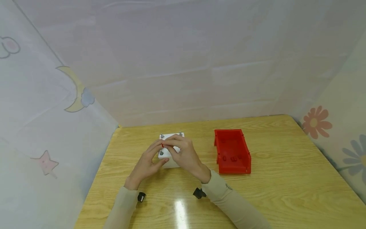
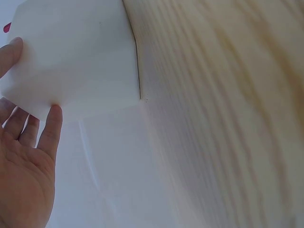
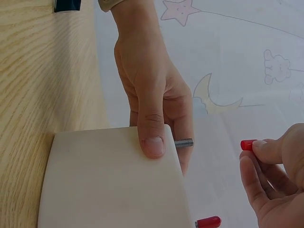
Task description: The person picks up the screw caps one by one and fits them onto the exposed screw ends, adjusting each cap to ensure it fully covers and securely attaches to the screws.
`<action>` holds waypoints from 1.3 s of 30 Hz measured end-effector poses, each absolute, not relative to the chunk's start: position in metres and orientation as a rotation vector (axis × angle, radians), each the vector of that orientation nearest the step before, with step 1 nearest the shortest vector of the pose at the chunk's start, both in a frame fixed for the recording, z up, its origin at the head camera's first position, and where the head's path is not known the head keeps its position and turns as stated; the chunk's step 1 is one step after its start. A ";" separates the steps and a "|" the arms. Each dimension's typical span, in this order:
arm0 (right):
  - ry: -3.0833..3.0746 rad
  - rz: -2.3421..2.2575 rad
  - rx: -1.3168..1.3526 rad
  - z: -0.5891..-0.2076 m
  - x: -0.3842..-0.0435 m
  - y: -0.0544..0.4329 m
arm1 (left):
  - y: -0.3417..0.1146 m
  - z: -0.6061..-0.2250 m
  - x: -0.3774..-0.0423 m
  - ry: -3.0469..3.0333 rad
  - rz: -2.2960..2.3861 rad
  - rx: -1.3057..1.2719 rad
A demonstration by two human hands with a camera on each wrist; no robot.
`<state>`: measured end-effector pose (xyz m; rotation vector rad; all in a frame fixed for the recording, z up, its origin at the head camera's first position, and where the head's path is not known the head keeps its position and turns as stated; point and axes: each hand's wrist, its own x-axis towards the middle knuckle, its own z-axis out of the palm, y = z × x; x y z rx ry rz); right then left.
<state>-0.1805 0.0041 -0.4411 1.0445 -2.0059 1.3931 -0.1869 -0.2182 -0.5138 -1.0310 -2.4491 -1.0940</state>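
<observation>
A white block (image 1: pixel 171 163) with metal bolts standing up from its top is on the table. My left hand (image 1: pixel 145 163) grips its left side, the thumb (image 3: pixel 153 142) flat against the near face and the other fingers behind. In the right wrist view a bare threaded bolt (image 3: pixel 184 142) sticks out close to that thumb. My right hand (image 1: pixel 184 151) is over the block and pinches a small red cap (image 3: pixel 248 145) between thumb and finger, a short gap from the bolt's end. Another red cap (image 3: pixel 208 222) sits on a bolt at a different corner.
To the right of the block stands a red bin (image 1: pixel 248 167) with several small red pieces (image 1: pixel 233 158) inside. Wood-grain tabletop (image 1: pixel 286 178) surrounds both. Pale printed curtains (image 1: pixel 200 79) hang behind and at the sides. Small black devices (image 1: pixel 199 193) sit by both wrists.
</observation>
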 end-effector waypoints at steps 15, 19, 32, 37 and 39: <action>-2.002 1.417 1.062 -0.442 -0.179 0.002 | -0.218 -0.512 -0.185 -2.473 -1.098 -1.022; -2.012 1.425 1.063 -0.442 -0.178 0.002 | -0.218 -0.512 -0.183 -2.497 -1.100 -0.993; -2.009 1.393 1.068 -0.444 -0.179 0.000 | -0.218 -0.510 -0.182 -2.514 -1.107 -0.984; -2.002 1.395 1.067 -0.444 -0.180 -0.001 | -0.218 -0.510 -0.182 -2.506 -1.107 -0.989; -2.005 1.397 1.068 -0.445 -0.180 -0.001 | -0.218 -0.510 -0.182 -2.501 -1.101 -0.994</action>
